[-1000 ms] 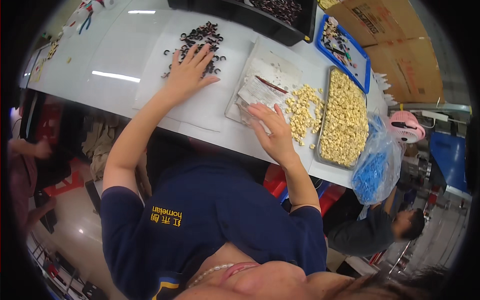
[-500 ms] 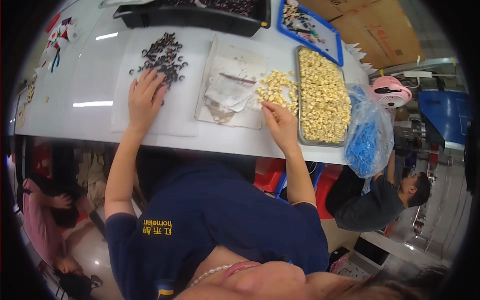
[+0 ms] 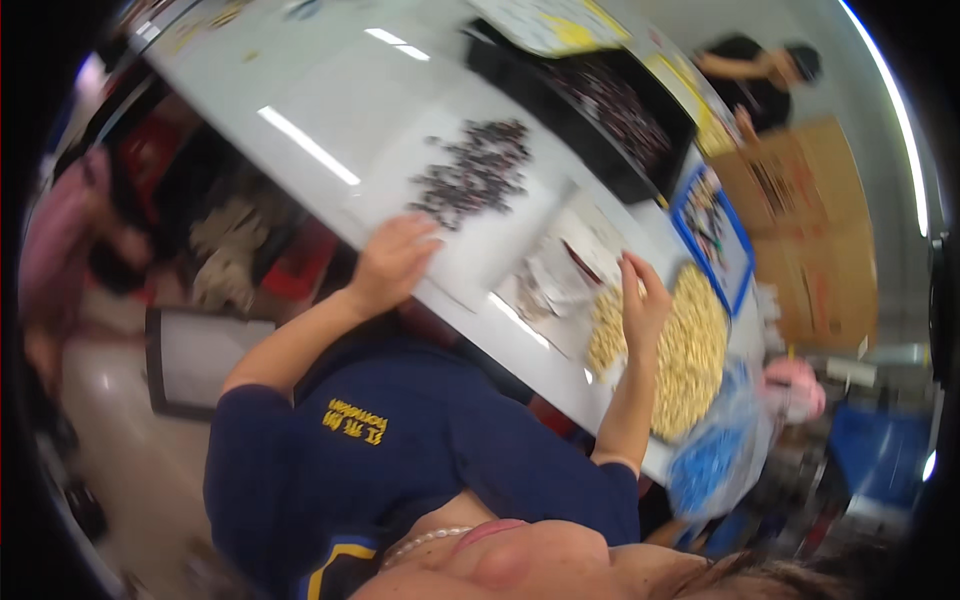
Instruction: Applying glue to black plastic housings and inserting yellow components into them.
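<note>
My left hand (image 3: 398, 258) is at the front edge of a pile of small dark curved pieces (image 3: 475, 170) on the white table. Its fingers are stretched out, blurred, with nothing visible in them. Raised over the small pale yellow pieces (image 3: 690, 350), my right hand (image 3: 647, 298) has its thumb and fingers pinched; what is between them, if anything, is too small to make out. Between the hands lies a whitish board (image 3: 592, 225) with a crumpled pale cloth (image 3: 550, 285) and a thin dark reddish stick-like tool (image 3: 580, 262).
A long black bin (image 3: 530, 100) of dark pieces stands beyond the pile. Farther right are a blue tray (image 3: 690, 225), a cardboard box (image 3: 800, 230), a clear bag with blue contents (image 3: 715, 455) and a pink fan (image 3: 793, 390). Another person (image 3: 755, 80) is at the far side.
The whole view has turned, so the table now slants down to the right. My left hand has drawn back off the dark pile; my right hand has risen from the loose yellow pieces.
</note>
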`<state>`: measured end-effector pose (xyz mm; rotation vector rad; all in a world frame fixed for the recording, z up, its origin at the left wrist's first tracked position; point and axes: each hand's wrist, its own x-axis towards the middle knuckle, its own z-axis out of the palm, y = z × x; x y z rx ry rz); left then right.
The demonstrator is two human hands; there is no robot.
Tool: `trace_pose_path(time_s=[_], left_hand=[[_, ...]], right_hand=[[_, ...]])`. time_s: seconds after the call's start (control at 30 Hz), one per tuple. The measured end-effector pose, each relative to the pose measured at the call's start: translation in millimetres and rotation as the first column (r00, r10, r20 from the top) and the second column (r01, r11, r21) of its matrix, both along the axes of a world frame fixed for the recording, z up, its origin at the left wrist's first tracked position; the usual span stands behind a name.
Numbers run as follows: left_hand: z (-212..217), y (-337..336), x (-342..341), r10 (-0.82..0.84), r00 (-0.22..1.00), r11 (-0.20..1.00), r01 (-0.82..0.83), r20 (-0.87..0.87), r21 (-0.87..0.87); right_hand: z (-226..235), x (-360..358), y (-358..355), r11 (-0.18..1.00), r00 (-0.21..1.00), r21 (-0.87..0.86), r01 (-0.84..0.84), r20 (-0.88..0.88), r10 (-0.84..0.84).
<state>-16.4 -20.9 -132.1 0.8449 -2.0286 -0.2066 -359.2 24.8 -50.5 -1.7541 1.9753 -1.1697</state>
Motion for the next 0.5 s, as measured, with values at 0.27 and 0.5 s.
trace_pose_path(time_s=[0.27, 0.5], left_hand=[[-14.9, 55.2, 13.5, -0.191, 0.965, 0.977, 0.205, -0.178, 0.063], [-26.6, 63.7, 24.2, -0.088, 0.974, 0.987, 0.113, -0.209, 0.111]], right_hand=[[-5.4, 40.8, -8.6, 0.992, 0.988, 0.076, -0.101, 0.122, 0.091], [-14.6, 59.2, -11.3, 0.976, 0.955, 0.026, -0.217, 0.211, 0.207]])
